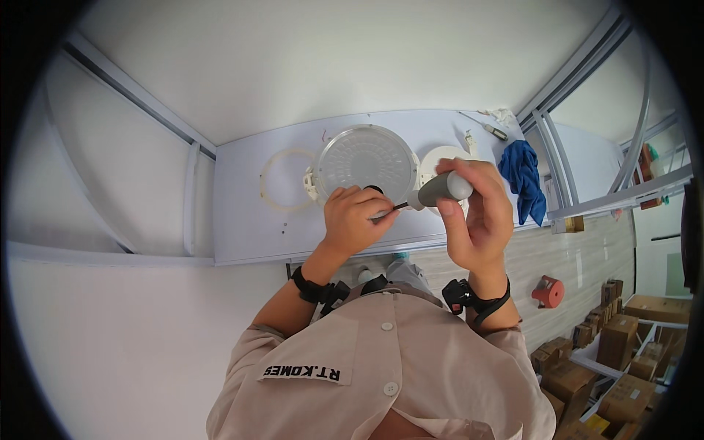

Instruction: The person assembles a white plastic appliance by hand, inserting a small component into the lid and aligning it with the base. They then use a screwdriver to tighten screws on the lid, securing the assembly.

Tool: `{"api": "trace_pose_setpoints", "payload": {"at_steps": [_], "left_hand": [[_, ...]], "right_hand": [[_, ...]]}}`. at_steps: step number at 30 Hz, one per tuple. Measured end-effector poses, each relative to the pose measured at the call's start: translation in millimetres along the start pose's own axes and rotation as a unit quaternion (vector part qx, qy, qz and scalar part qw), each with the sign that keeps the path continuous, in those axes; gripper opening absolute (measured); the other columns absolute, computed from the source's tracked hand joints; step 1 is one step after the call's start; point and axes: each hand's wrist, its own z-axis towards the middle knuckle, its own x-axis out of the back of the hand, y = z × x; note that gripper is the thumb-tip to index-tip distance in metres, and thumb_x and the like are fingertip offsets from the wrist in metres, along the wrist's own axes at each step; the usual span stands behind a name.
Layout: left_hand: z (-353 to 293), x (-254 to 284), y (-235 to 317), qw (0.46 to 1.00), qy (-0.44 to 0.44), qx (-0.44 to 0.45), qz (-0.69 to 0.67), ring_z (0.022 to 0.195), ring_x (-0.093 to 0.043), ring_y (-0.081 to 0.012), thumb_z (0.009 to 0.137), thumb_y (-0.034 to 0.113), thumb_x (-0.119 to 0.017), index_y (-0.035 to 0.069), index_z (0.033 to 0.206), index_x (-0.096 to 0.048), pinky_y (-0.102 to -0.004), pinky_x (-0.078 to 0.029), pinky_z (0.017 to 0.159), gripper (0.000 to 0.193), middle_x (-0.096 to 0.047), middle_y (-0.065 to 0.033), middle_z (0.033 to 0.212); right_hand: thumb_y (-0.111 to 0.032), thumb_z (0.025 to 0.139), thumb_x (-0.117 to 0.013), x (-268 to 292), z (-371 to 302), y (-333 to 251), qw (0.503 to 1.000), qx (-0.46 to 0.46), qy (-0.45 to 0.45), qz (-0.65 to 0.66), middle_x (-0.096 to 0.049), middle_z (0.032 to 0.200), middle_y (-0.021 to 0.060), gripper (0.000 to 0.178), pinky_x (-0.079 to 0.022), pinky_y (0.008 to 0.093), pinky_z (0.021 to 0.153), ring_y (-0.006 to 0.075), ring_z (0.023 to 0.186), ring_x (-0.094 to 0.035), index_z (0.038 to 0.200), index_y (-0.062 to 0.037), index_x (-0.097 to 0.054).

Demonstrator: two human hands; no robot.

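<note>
My right hand (480,220) is closed around the handle of a screwdriver (438,192), grey with a pale rounded end. Its thin dark shaft points left, and the tip reaches the fingers of my left hand (359,220). Those fingers are pinched around a small piece mostly hidden by them; a dark round end shows above the knuckles. Just beyond the left hand lies a round lamp-like disc (363,155) with a ridged translucent face and a metallic rim. A white plastic bracket (311,185) sits at its left edge. A white disc (438,155) lies partly behind my right hand.
A thin cream ring (265,192) lies on the white table (238,220), near small dark bits (284,229). Another screwdriver (496,133) and a blue cloth (522,180) are at the right end. Metal frames flank the table; a red stool (548,292) and cardboard boxes (617,341) stand beyond.
</note>
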Motion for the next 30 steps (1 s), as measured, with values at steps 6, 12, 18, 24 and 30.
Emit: {"api": "trace_pose_setpoints", "payload": {"at_steps": [6,12,18,24,30], "left_hand": [[1.0,7.1,-3.8,1.000,-0.017,-0.018,-0.016,0.066,-0.062,-0.0144,0.070,0.021,-0.095,0.018,0.073,-0.077,-0.0332,-0.041,0.064,0.018,-0.075,0.0109,0.082],[2.3,14.2,-12.3,0.997,-0.047,-0.035,-0.051,0.068,-0.065,-0.0147,0.068,0.022,-0.095,0.018,0.074,-0.077,-0.0339,-0.042,0.065,0.019,-0.075,0.0098,0.083],[4.4,21.0,-16.3,0.993,-0.082,-0.032,-0.074,0.071,-0.066,-0.0148,0.070,0.023,-0.095,0.018,0.075,-0.079,-0.0342,-0.043,0.067,0.017,-0.075,0.0096,0.082],[3.3,26.1,-20.4,0.989,-0.110,-0.041,-0.089,0.072,-0.066,-0.0143,0.070,0.023,-0.094,0.018,0.073,-0.080,-0.0341,-0.043,0.068,0.015,-0.075,0.0095,0.081],[3.7,27.5,-20.5,0.988,-0.112,-0.039,-0.095,0.072,-0.066,-0.0142,0.070,0.023,-0.094,0.018,0.073,-0.080,-0.0337,-0.043,0.069,0.016,-0.075,0.0095,0.082]], "right_hand": [[-0.005,0.097,-0.073,1.5,17.5,-4.9,0.995,0.072,-0.059,-0.022,-0.072,0.131,0.0248,0.046,-0.058,0.0433,0.097,0.0371,0.110,-0.071,0.142,0.0021,-0.065],[-0.008,0.096,-0.074,3.4,4.2,2.1,0.997,0.021,-0.071,0.005,-0.071,0.131,0.0245,0.047,-0.056,0.0460,0.101,0.0384,0.114,-0.070,0.141,0.0014,-0.067],[-0.006,0.095,-0.076,-13.1,15.5,-6.6,0.998,0.036,-0.036,0.045,-0.072,0.121,0.0217,0.045,-0.057,0.0428,0.094,0.0358,0.108,-0.071,0.139,0.0011,-0.069],[-0.012,0.094,-0.080,-2.7,2.1,14.4,0.996,0.070,-0.050,-0.009,-0.071,0.125,0.0235,0.051,-0.058,0.0433,0.094,0.0355,0.113,-0.071,0.141,0.0011,-0.067],[-0.005,0.094,-0.080,-14.4,14.4,0.8,0.997,0.055,-0.028,0.052,-0.071,0.126,0.0251,0.051,-0.058,0.0429,0.093,0.0354,0.115,-0.070,0.142,0.0018,-0.066]]}}
